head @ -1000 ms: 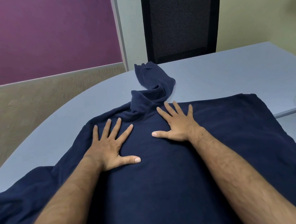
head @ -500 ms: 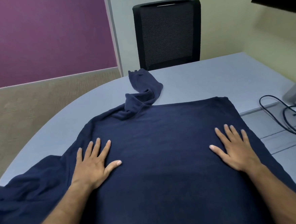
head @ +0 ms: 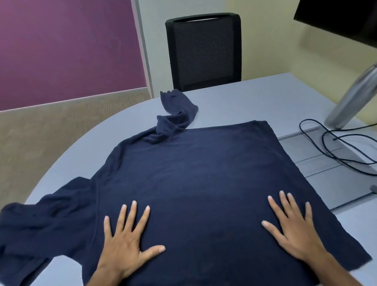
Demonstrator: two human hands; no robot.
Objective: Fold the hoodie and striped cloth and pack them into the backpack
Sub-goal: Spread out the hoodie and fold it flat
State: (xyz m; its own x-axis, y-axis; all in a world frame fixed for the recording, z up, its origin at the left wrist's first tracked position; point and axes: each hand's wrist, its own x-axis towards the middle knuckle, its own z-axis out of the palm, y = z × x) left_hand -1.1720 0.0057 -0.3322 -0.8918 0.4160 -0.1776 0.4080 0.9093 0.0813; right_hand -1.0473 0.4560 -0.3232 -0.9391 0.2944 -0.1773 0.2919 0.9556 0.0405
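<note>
Pressing flat on the hoodie [head: 196, 175]: both hands palm-down, fingers straight and spread, gripping nothing. Left hand [head: 125, 243] sits on the near-left part of the torso panel, thumb pointing inward. Right hand [head: 294, 229] sits on the near-right part, thumb also inward; a wide strip of navy fabric lies between the 2 hands.

Hoodie is spread on the table [head: 247, 98], torso panel smooth ahead of both hands. 1 sleeve [head: 174, 114] runs off beyond the left hand's fingertips, bunched and twisted, its cuff toward the chair [head: 205, 52]. The other sleeve lies crumpled left of the left hand, draping toward the table edge. Right hem edge is just outside the right hand.

Right of the right hand: a grey panel [head: 323, 167] set in the tabletop, a black cable [head: 352, 144] looped over it, farther out a silver stand [head: 358, 95] carrying a dark monitor [head: 347, 8]. Striped cloth and backpack don't show in this view.
</note>
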